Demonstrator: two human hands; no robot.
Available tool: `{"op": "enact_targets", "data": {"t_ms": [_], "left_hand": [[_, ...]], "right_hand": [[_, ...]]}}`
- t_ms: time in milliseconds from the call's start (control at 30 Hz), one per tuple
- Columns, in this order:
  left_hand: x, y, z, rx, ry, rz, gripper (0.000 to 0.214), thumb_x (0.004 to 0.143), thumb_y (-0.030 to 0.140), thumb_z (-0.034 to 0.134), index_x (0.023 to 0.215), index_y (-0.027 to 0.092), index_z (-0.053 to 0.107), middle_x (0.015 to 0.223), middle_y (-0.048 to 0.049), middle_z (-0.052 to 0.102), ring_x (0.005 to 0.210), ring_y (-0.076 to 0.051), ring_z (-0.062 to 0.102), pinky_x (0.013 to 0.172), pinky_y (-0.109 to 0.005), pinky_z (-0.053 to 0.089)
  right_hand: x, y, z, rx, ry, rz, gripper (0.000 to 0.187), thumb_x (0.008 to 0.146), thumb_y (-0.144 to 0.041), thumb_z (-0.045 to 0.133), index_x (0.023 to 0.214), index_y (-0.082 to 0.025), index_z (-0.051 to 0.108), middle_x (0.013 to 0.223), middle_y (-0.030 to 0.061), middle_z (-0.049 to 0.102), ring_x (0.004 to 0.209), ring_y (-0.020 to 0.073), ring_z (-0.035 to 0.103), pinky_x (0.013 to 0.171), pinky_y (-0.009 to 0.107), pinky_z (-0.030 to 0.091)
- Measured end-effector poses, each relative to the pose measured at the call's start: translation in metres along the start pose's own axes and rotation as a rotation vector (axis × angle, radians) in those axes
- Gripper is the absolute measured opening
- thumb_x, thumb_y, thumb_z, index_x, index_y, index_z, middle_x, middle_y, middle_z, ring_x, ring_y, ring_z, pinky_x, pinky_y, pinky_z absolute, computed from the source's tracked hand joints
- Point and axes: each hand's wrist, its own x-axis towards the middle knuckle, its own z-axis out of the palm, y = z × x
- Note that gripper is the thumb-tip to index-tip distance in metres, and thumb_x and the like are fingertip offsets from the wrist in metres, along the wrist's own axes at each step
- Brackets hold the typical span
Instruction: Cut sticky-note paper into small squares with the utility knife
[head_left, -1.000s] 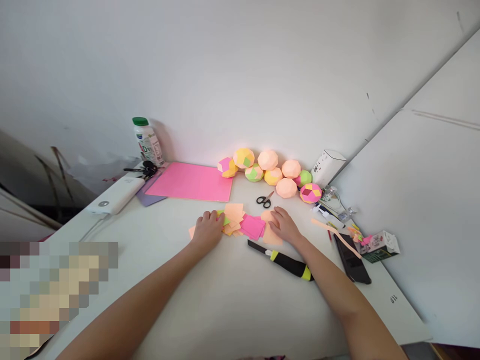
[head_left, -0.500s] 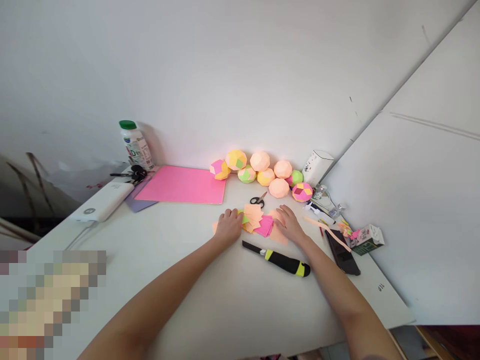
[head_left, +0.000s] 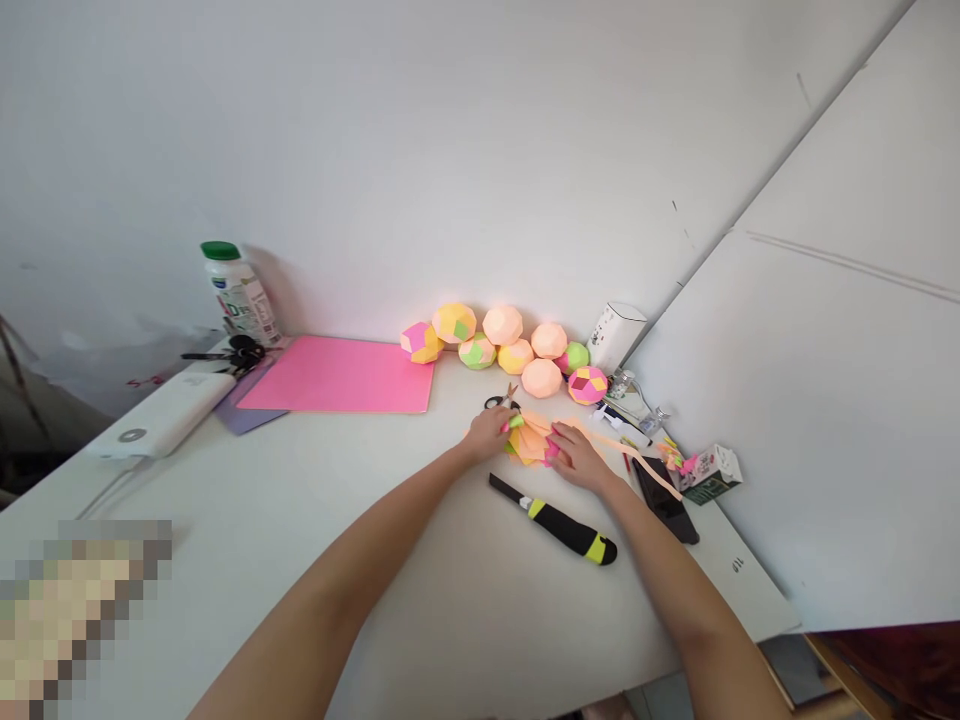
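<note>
Between my hands on the white table lies a loose pile of paper pieces [head_left: 534, 440] in peach, yellow, green and pink. My left hand [head_left: 489, 434] is closed at the pile's left side, with a bit of green paper showing at its fingertips. At the right side, my right hand [head_left: 579, 458] has its fingers curled onto the pink and peach pieces. Small black-handled scissors [head_left: 493, 402] lie just behind my left hand, partly hidden. In front of the pile rests a black and lime utility knife [head_left: 561, 524], its blade pointing left.
Several faceted paper balls [head_left: 503, 325] line the wall. A pink sheet [head_left: 341, 375] lies at left, near a green-capped bottle [head_left: 244, 300] and a white power bank [head_left: 161, 415]. To the right are a peach paper strip [head_left: 637, 458], a phone [head_left: 670, 510] and a small box [head_left: 712, 475].
My hands have drawn closer together, gathering the paper pieces into a tighter bunch. My left hand now sits farther back, beside the scissors. The whole view has shifted slightly.
</note>
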Motion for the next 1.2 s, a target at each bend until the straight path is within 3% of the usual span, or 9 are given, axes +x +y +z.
{"op": "enact_targets", "data": {"t_ms": [167,233,300,367,467,667,767,1000,1200], "left_hand": [[-0.009,-0.019,-0.037,-0.234,0.042,-0.136,0.042,0.095,0.035,0.025,0.117,0.015,0.054,0.098,-0.0071,0.061,0.082,-0.017,0.058,0.073,-0.029,0.049],[-0.029,-0.024,-0.049,-0.269,0.052,-0.181,0.044,0.094,0.037,0.024,0.119,0.015,0.052,0.099,-0.0071,0.061,0.081,-0.017,0.057,0.07,-0.028,0.049],[-0.051,-0.025,-0.057,-0.277,0.05,-0.18,0.043,0.093,0.034,0.027,0.129,0.02,0.046,0.11,-0.006,0.059,0.087,-0.017,0.056,0.076,-0.029,0.049],[-0.073,-0.022,-0.061,-0.083,0.007,-0.052,0.047,0.09,0.024,0.03,0.135,0.019,0.042,0.111,-0.0081,0.058,0.097,-0.02,0.054,0.087,-0.034,0.046],[-0.1,-0.014,-0.058,0.224,-0.032,0.111,0.053,0.085,0.013,0.033,0.138,0.014,0.039,0.107,-0.0118,0.058,0.103,-0.025,0.052,0.092,-0.039,0.043],[-0.135,-0.008,-0.042,0.504,-0.167,0.14,0.056,0.08,0.002,0.037,0.134,0.017,0.044,0.111,-0.0119,0.059,0.099,-0.026,0.054,0.085,-0.037,0.044],[-0.144,-0.016,-0.037,0.584,-0.153,0.136,0.056,0.079,0.0,0.037,0.132,0.018,0.046,0.116,-0.0115,0.059,0.1,-0.026,0.053,0.087,-0.038,0.042],[-0.144,-0.037,-0.037,0.396,-0.061,0.23,0.048,0.085,0.016,0.045,0.132,0.02,0.044,0.124,-0.0105,0.056,0.107,-0.026,0.051,0.091,-0.039,0.04],[-0.142,-0.035,-0.037,0.352,-0.039,0.196,0.053,0.078,0.009,0.042,0.13,0.02,0.047,0.121,-0.0095,0.058,0.106,-0.025,0.052,0.09,-0.039,0.04]], "right_hand": [[-0.026,-0.023,-0.022,0.023,0.059,0.088,0.041,0.096,-0.04,0.036,0.121,-0.019,0.061,0.132,0.0153,0.052,0.125,0.0276,0.046,0.104,0.048,0.04],[-0.041,-0.045,-0.031,0.042,0.006,0.055,0.04,0.093,-0.045,0.045,0.121,-0.023,0.062,0.122,0.0121,0.058,0.115,0.0257,0.053,0.098,0.042,0.046],[-0.053,-0.069,-0.036,0.023,-0.16,-0.003,0.051,0.083,-0.053,0.06,0.125,-0.023,0.059,0.121,0.0126,0.058,0.109,0.0282,0.056,0.087,0.04,0.052],[-0.057,-0.09,-0.037,-0.054,-0.321,-0.027,0.059,0.076,-0.05,0.068,0.127,-0.021,0.057,0.115,0.0137,0.059,0.103,0.031,0.057,0.08,0.042,0.052],[-0.048,-0.104,-0.032,-0.092,-0.393,0.052,0.044,0.083,-0.031,0.06,0.126,-0.019,0.057,0.111,0.0132,0.059,0.097,0.0281,0.058,0.077,0.039,0.051],[-0.024,-0.086,-0.022,-0.08,-0.362,0.125,0.042,0.087,-0.026,0.051,0.128,-0.02,0.055,0.113,0.012,0.058,0.099,0.0263,0.058,0.076,0.033,0.048],[-0.019,-0.072,-0.024,-0.08,-0.339,0.188,0.042,0.087,-0.026,0.049,0.127,-0.019,0.056,0.111,0.0121,0.058,0.1,0.0264,0.057,0.075,0.032,0.046],[-0.022,-0.047,-0.047,0.031,-0.376,0.279,0.038,0.086,-0.025,0.047,0.119,-0.016,0.06,0.105,0.0113,0.056,0.095,0.0246,0.056,0.076,0.03,0.043],[-0.035,-0.035,-0.073,0.292,-0.5,0.225,0.019,0.084,-0.027,0.047,0.083,-0.019,0.064,0.084,0.0026,0.059,0.077,0.0186,0.056,0.069,0.028,0.044]]}}
